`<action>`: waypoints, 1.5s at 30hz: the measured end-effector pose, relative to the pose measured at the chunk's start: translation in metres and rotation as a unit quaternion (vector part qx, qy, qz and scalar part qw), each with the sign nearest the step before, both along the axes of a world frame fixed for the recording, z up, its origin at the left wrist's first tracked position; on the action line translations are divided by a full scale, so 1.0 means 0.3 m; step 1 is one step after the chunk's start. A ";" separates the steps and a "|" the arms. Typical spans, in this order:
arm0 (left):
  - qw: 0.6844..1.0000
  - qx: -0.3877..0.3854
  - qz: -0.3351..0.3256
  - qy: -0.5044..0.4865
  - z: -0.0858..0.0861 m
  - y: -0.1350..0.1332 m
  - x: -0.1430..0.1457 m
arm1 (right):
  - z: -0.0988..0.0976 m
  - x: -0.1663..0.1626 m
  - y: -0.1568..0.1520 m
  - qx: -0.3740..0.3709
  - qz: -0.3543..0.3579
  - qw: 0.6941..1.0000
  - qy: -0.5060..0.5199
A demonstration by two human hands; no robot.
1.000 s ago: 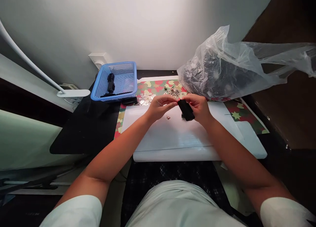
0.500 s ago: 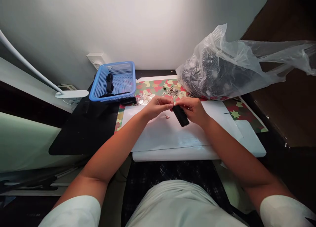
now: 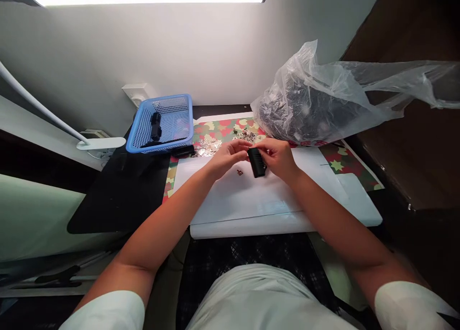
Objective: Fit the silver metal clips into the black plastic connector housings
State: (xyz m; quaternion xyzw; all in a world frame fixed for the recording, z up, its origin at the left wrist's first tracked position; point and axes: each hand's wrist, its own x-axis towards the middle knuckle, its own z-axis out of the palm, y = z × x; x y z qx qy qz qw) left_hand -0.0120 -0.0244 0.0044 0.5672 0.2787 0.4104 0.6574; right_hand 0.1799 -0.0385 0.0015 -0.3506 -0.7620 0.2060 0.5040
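Here we go, right up close: white sleeves at the bottom of the view, both forearms reaching in, and the work is all at the fingertips. The right hand has the black plastic block up off the board, its fingers pinching it from the side, firm and closed. The left hand comes in right beside it, its fingers drawn together at the block's edge; whether they're pinching something tiny there, I can't tell from this view. So the step in hand looks like fine handling of the block, held in the air between both hands, and my read is that the next move calls for a steady right-hand grip while the left fingers do the close work. Just below the hands, a small metal part lies on the white board. Beyond that, a camouflage-print mat carries a scatter of silvery metal bits. Off to the left, a blue plastic basket holds a black piece, and to the right sits a bulging clear plastic bag with dark contents, and behind it all, the wall socket up on the pale wall
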 end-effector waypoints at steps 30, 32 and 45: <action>0.948 -0.243 0.151 -0.135 0.079 0.018 -0.035 | -0.026 0.118 0.110 -0.191 -0.217 0.895 -0.340; 0.953 -0.235 0.134 -0.137 0.076 0.018 -0.036 | -0.030 0.120 0.115 -0.177 -0.213 0.904 -0.325; 0.983 -0.128 0.052 -0.119 0.030 0.022 -0.034 | 0.014 0.055 0.001 -0.235 0.044 0.971 0.029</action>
